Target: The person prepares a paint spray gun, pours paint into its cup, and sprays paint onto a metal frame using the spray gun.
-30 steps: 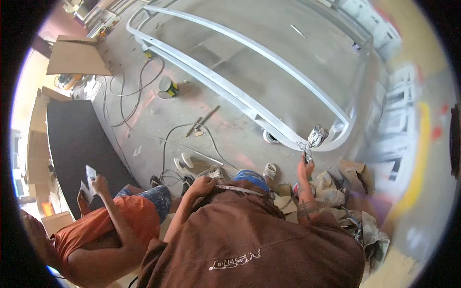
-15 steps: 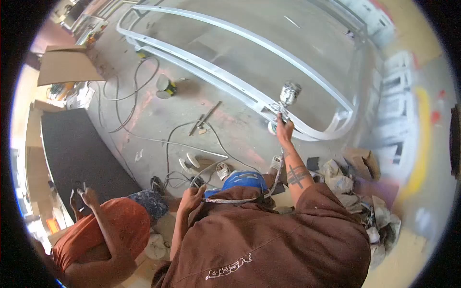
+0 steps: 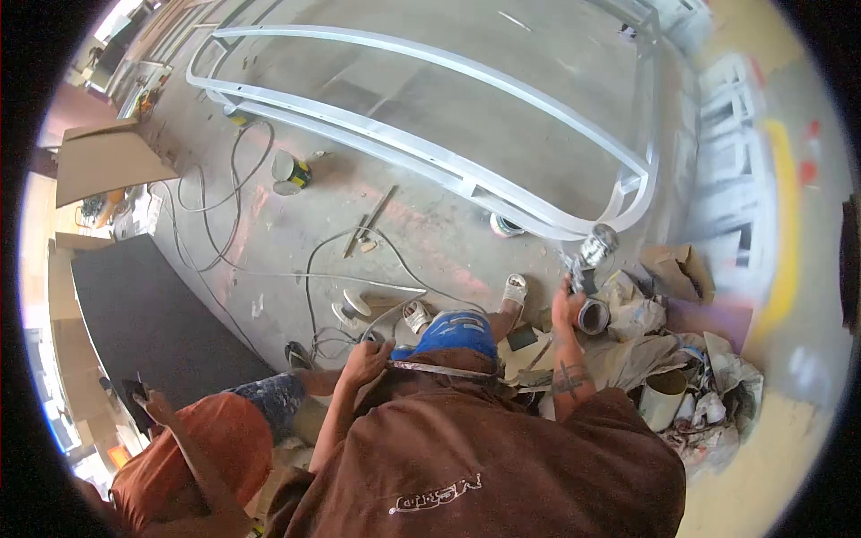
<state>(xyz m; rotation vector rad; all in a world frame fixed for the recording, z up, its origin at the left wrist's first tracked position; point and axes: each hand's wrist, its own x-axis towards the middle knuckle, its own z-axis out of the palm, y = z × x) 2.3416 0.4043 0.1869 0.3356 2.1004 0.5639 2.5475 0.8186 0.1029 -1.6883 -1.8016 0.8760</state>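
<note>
My right hand (image 3: 565, 309) is wrapped round the handle of a spray gun (image 3: 574, 265), whose silver paint cup (image 3: 598, 245) sits on top. The gun is near the rounded right corner of a long metal frame (image 3: 359, 112) coated silver-white, apart from it as far as I can see. My left hand (image 3: 366, 360) is closed on an air hose (image 3: 430, 368) in front of my waist. The hose runs across my body towards the right; its far part is hidden by my shirt.
On my left sits a person in an orange shirt (image 3: 193, 457) beside a dark panel (image 3: 161, 305). Hose loops (image 3: 235, 193), a tin (image 3: 289, 172) and wood strips (image 3: 369, 222) lie on the floor. Crumpled paper and cans (image 3: 664, 394) are piled at my right.
My right hand has brought the spray gun down and to the right, from over the frame's near rail to beyond its corner. My left hand keeps hold of the hose. The view has shifted slightly.
</note>
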